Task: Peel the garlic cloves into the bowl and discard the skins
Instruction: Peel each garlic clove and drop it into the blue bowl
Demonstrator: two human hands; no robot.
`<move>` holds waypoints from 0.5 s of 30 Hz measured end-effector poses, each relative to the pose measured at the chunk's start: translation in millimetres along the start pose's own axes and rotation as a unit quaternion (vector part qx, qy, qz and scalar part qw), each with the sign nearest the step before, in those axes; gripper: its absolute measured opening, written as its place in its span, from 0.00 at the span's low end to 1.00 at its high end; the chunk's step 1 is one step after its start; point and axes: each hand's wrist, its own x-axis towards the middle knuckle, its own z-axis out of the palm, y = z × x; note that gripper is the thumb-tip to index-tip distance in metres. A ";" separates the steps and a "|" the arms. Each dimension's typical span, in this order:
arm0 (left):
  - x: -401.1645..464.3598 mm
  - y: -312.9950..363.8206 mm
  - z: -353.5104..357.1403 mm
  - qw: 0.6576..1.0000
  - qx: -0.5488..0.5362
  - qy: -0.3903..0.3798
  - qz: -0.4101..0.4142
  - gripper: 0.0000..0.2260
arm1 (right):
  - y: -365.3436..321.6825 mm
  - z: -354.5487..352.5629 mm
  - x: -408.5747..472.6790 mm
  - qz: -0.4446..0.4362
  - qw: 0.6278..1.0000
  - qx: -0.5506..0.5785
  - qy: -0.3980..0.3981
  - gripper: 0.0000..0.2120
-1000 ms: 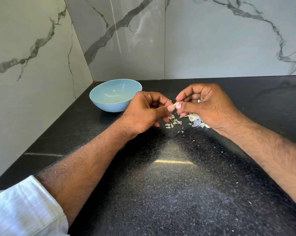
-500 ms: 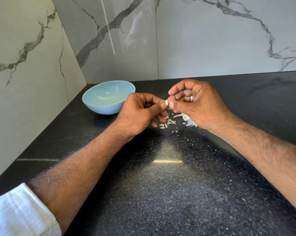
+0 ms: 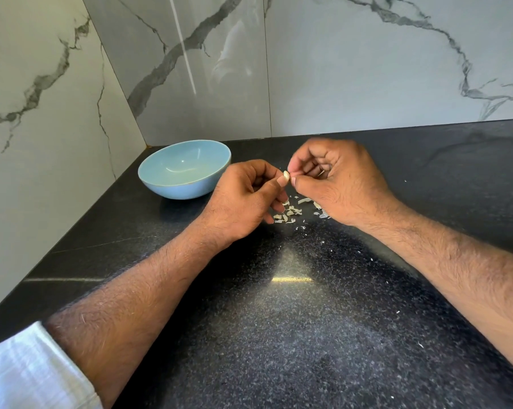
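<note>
The left hand (image 3: 243,199) is pinching a small garlic clove (image 3: 286,174) between thumb and forefinger, just to the right of the blue bowl (image 3: 172,187). A second ago a strip of skin was stretching between the hands; now the clove is showing pale and mostly bare. The right hand (image 3: 338,181) is pinching at its tip, probably on the last skin. The bowl is looking empty, so this clove should be dropping there soon. Loose skins (image 3: 289,212) are lying on the worktop (image 3: 308,335) right of the bowl, not yet discarded.
</note>
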 end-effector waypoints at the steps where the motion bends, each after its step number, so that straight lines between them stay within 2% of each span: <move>1: 0.3 -0.8 -0.5 1.000 -0.009 -0.005 -0.003 0.07 | 2.2 -0.3 0.2 0.001 1.000 -0.017 0.003 0.08; 6: 1.0 -1.2 -5.2 1.000 -0.022 -0.020 -0.006 0.08 | 7.2 -2.9 1.3 0.063 0.997 -0.031 -0.029 0.05; 10: 2.6 -3.2 -7.5 0.999 0.012 -0.045 0.000 0.08 | 2.4 -2.3 -1.1 0.017 0.999 -0.006 -0.051 0.08; 15: 1.3 1.0 -4.4 0.999 -0.004 -0.052 -0.014 0.10 | 3.5 1.5 0.7 0.019 0.999 0.005 -0.030 0.01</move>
